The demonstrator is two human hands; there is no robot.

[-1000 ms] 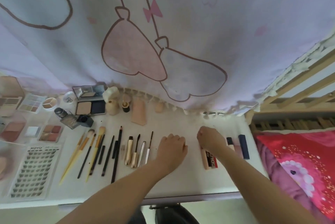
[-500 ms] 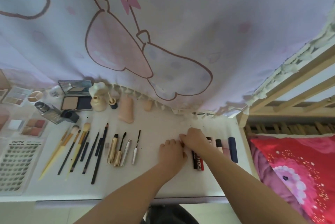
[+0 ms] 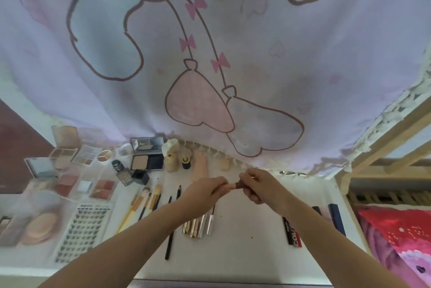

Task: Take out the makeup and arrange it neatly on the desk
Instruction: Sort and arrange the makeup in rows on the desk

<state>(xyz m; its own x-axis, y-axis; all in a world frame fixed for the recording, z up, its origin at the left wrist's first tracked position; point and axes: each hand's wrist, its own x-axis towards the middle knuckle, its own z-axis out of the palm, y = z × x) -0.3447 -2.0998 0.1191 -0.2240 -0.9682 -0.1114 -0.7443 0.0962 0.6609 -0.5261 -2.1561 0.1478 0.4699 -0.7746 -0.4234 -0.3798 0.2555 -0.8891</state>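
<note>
Two bare forearms reached forward from the near edge of a white counter [image 3: 245, 248] and met above its middle. The left hand [image 3: 205, 191] and the right hand [image 3: 261, 185] were raised off the surface, each with a closed grip on one end of a small lipstick [image 3: 236, 185]: the left fingers pinched its pale pink end, the right fingers curled round its dark red end. It was too blurred to tell whether the two parts were joined.

Below the left forearm lay a row of gold and silver tubes [image 3: 198, 224] side by side, and to their left a black pencil [image 3: 169, 229] and several wooden-handled brushes [image 3: 144, 203], fanned slightly. At the near left sat a clear sheet of false lashes [image 3: 81, 231], with a round powder compact [image 3: 39, 224] just beside it. To the right of the right forearm lay a black and red tube [image 3: 291, 234] and a navy stick [image 3: 336, 219], roughly parallel.

Further back on the left were blush and eyeshadow palettes [image 3: 102, 188], a tipped glass bottle [image 3: 122, 171], and an open powder case with a mirror [image 3: 147, 155]. A cream-coloured bottle [image 3: 171, 157] stood upright next to it.

Behind everything hung a pale lilac curtain [image 3: 303, 66] printed with a cartoon outline and pink bows, its hem touching the back of the counter. At the far right were a wooden bed frame [image 3: 396, 129] and a red patterned pillow [image 3: 401, 241].
</note>
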